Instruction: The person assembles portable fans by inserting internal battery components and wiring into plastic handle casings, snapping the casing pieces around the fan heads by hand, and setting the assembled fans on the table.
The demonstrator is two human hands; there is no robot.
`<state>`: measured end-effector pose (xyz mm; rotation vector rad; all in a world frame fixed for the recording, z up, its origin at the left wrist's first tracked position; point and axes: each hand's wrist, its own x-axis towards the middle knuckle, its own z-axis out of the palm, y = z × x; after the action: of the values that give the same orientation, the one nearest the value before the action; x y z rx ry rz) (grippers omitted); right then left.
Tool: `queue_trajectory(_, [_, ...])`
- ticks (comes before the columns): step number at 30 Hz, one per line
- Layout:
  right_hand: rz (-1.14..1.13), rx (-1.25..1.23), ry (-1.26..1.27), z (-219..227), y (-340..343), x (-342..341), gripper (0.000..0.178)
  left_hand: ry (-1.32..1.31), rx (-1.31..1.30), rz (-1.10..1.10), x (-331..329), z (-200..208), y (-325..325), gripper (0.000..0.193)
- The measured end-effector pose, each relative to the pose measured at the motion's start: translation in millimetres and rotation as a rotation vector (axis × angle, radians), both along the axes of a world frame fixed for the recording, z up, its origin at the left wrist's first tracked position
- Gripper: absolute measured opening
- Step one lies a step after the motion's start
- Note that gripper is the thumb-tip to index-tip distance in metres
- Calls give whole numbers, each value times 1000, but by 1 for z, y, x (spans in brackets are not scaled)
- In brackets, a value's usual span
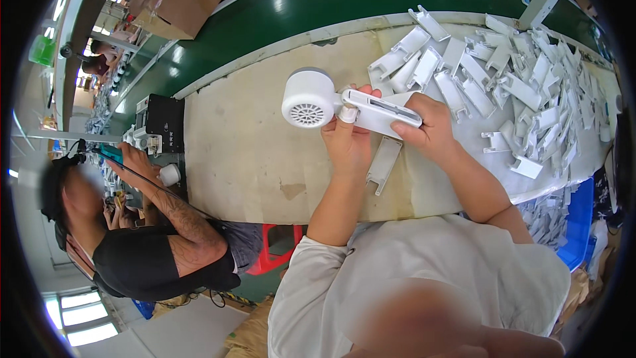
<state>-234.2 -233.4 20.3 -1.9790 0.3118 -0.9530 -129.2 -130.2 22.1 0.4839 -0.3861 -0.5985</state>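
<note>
Above the table, I hold a white handheld fan (309, 101) with a round grilled head and a long slotted handle (384, 110). My left hand (349, 142) pinches it at the neck, where the head joins the handle. At the handle's far end, my right hand (429, 127) is closed with the thumb on top. A white plastic edge shows behind the handle by my right fingers; I cannot tell whether it is a separate part. Just below, a loose white plastic shell (384, 164) lies on the table, touched by neither hand.
Many white plastic shells (517, 86) are heaped on the table's right side. A blue bin (580, 222) of similar parts stands at lower right. To the left, a co-worker (152, 245) holds a teal tool (109, 152) near a black box (164, 122). A red stool (273, 248) sits between us.
</note>
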Motion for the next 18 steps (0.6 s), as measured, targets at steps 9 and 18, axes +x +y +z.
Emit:
queue_trajectory(9, [120,6,228,-23,2,11,24,-577,817,270,48,-6,12,29])
queue_trajectory(18, [153,-175,197,-25,1,10,11,-1101,1908,879,211,-38,130,33])
